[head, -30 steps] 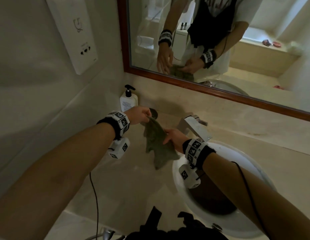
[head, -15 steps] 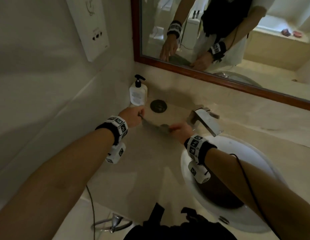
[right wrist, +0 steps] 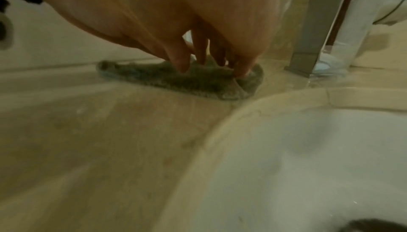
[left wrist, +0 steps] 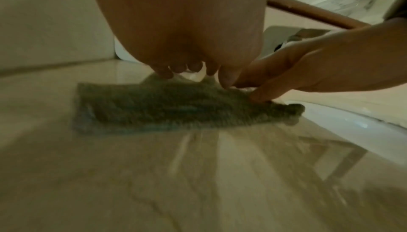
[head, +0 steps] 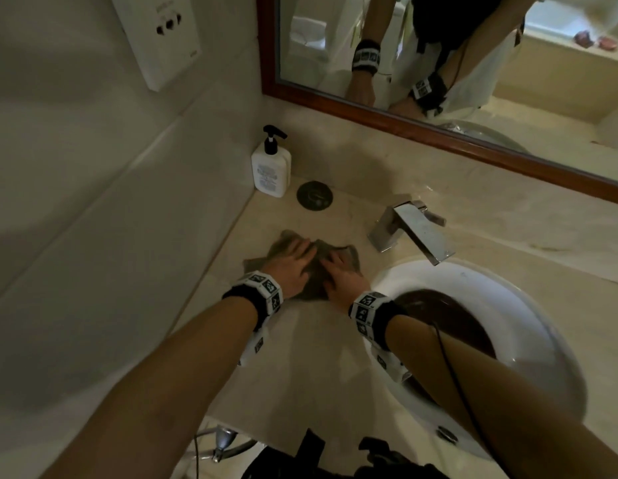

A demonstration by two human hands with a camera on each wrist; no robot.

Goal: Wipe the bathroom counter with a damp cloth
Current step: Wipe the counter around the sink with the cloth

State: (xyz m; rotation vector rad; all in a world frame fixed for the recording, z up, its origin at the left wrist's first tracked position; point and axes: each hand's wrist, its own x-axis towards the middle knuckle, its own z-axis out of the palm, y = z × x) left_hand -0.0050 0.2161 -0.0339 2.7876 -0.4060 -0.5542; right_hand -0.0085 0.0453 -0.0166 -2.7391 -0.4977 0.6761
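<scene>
A grey-green damp cloth lies spread flat on the beige marble counter, just left of the basin. My left hand presses on its left half with the fingers straight. My right hand presses on its right half beside it, fingers also laid out. In the left wrist view the cloth sits under my left hand, with the right hand touching its right end. In the right wrist view the right hand has its fingertips down on the cloth.
A white round basin is set in the counter to the right, under a chrome faucet. A white pump bottle and a dark round cap stand in the back corner. A wall runs along the left; a framed mirror is behind.
The cloth hung between my two pinching hands above the counter; it has since been lowered and laid flat. Both hands have let go of its edges and now press on top.
</scene>
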